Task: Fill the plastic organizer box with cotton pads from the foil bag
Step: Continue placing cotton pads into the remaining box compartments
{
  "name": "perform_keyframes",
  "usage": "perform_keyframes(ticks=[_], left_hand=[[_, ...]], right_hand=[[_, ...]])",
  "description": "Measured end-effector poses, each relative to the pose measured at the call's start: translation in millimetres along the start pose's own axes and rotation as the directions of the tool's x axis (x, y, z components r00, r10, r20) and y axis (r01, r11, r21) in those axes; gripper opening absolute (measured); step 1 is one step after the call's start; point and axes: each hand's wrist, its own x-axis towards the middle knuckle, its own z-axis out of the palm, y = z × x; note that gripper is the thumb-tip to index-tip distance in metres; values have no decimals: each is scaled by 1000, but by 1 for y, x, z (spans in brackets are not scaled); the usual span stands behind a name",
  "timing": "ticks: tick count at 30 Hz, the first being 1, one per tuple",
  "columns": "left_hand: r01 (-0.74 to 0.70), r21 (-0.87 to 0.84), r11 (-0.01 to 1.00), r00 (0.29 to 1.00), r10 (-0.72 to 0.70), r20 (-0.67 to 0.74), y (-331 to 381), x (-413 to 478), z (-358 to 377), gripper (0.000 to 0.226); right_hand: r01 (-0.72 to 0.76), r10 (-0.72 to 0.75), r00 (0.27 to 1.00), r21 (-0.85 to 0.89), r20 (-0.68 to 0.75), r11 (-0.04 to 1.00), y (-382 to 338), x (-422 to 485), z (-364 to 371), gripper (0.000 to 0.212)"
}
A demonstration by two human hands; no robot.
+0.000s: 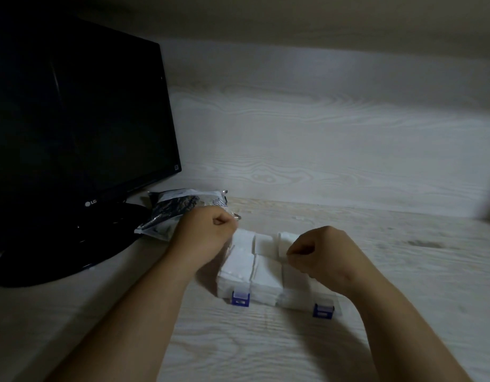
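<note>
Left hand [208, 232] and right hand [321, 252] are hovering, fingers curled, over the organizer box [266, 298]; whether they are pinching anything cannot be told. Cotton pads [266, 274] are filling its compartments beneath them. The foil bag [172, 210] is lying just beyond the left hand, probably kept within reach.

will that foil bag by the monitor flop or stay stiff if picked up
The foil bag looks crumpled and slumped, so it would probably flop. Its shiny film may be slippery. It looks partly emptied, likely light.
</note>
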Motion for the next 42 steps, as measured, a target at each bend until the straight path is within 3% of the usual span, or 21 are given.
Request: perform_keyframes(ticks=[5, 8, 11, 14, 17, 29, 36, 42], left_hand=[[107, 278, 955, 994, -109, -8, -21, 8, -20, 23], [130, 493, 860, 990, -143, -12, -24, 6, -23, 3], [140, 639, 756, 982, -190, 10, -23, 4, -17, 45], [154, 683, 714, 972, -234, 26, -28, 4, -9, 66], [151, 718, 679, 964, -262, 45, -31, 5, -6, 71], [171, 732, 660, 977, -207, -42, -23, 4, -8, 32], [214, 746, 630, 971, -221, -92, -15, 1, -10, 32], [164, 705, 690, 985, -77, -153, -7, -1, -14, 33]], right_hand=[[80, -80, 995, -1, -66, 997, 2, 2, 7, 14], [99, -99, 992, 0, -80, 995, 4, 3, 9, 13], [105, -106, 991, -5, -80, 994, 5, 5, 10, 13], [108, -109, 991, -15, -75, 994, 5, 5, 11, 13], [100, -101, 992, -18, -71, 995, 3, 4, 11, 13], [105, -105, 991, -1, -79, 994, 2, 3, 11, 13], [91, -90, 993, 10, -72, 996, -1, 1, 10, 13], [86, -83, 993, 35, -79, 996, -1, 0, 10, 13]])
